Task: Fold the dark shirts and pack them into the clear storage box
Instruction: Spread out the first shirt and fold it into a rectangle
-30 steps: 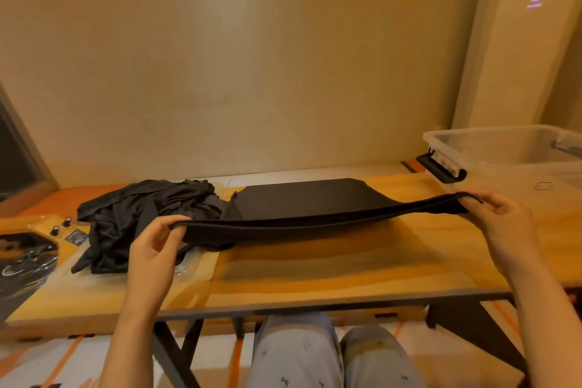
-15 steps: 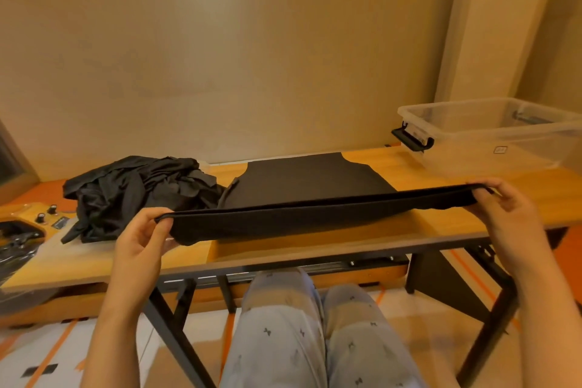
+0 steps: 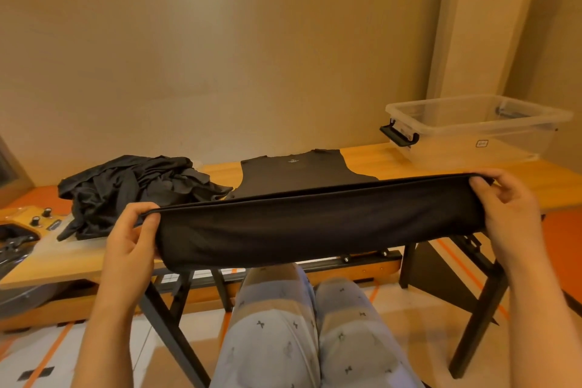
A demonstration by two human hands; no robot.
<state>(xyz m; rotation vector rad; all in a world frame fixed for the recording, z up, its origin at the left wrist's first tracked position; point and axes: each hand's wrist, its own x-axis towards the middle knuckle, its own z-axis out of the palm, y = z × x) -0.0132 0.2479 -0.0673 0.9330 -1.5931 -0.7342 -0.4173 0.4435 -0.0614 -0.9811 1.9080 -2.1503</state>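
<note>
- Head view: the left hand [image 3: 132, 239] pinches one end of the shirt [image 3: 315, 230] at its hem, and the right hand [image 3: 507, 214] pinches the other end.
- Between the two grips the hem is pulled taut. A fold of cloth sags below it, over the near edge of the table [image 3: 393, 161].
- Beyond the grips the rest of the shirt lies flat on the table. A small pale mark near its collar is too small to read.
- Beyond the left grip sits a pile [image 3: 132, 186] of crumpled dark shirts.
- Beyond the right grip stands the box [image 3: 472, 132] — clear, open-topped, with a black latch on its near end and a small label that cannot be read.
- Behind the box is a tall white unit [image 3: 491, 25] — its glowing display and print are illegible.
</note>
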